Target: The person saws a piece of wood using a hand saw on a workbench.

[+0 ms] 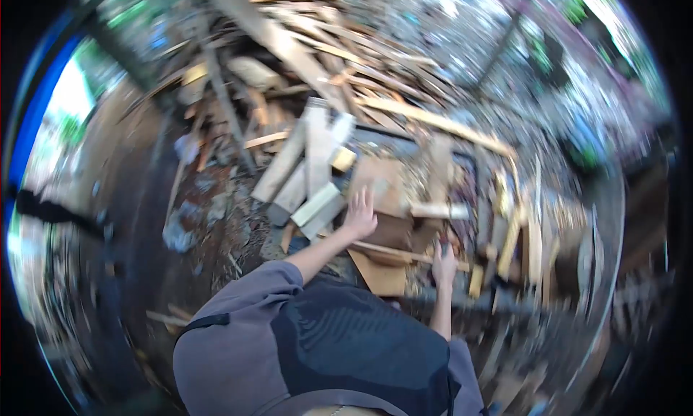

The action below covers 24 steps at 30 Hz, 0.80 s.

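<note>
My left hand point(361, 215) is spread with its fingers apart over a brown wooden block or box point(379, 179), near its left side. To the left of that hand lie several pale sawn wood blocks point(317, 208). My right hand point(445, 263) is closed around a small dark object point(443, 249), too blurred to name. Just above the right hand a short pale wood piece point(439, 211) lies crosswise. A thin wooden strip point(390, 252) runs between the two hands.
A large heap of wood offcuts point(346, 48) fills the area ahead. Upright wood strips point(533, 250) stand at the right. Scraps and a crumpled plastic piece point(179, 235) lie on the ground at the left. The outer view is motion-blurred.
</note>
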### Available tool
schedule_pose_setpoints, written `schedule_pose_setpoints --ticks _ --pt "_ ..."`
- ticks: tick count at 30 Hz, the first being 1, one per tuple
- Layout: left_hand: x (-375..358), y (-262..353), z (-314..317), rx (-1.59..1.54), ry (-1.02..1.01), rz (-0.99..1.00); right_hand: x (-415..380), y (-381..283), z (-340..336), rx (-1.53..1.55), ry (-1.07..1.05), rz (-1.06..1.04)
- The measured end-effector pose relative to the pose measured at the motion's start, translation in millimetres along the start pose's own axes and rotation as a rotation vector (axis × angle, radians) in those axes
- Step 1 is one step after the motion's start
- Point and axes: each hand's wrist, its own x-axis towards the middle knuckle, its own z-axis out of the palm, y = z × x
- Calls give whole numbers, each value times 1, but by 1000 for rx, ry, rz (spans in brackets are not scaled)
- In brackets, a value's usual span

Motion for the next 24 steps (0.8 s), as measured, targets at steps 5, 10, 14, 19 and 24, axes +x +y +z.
schedule_pose_setpoints --ticks 5,10,14,19,24 --pt "82 88 -7 96 -170 177 -47 -12 -21 64 357 96" --pt "92 140 26 171 -468 284 -112 19 -58 21 379 278" --pt "80 143 57 148 -226 286 -140 78 -70 11 416 380" --pt "74 138 85 152 -17 269 -133 142 -108 33 311 381" --pt "53 139 89 21 121 103 -110 233 -165 -21 244 213"
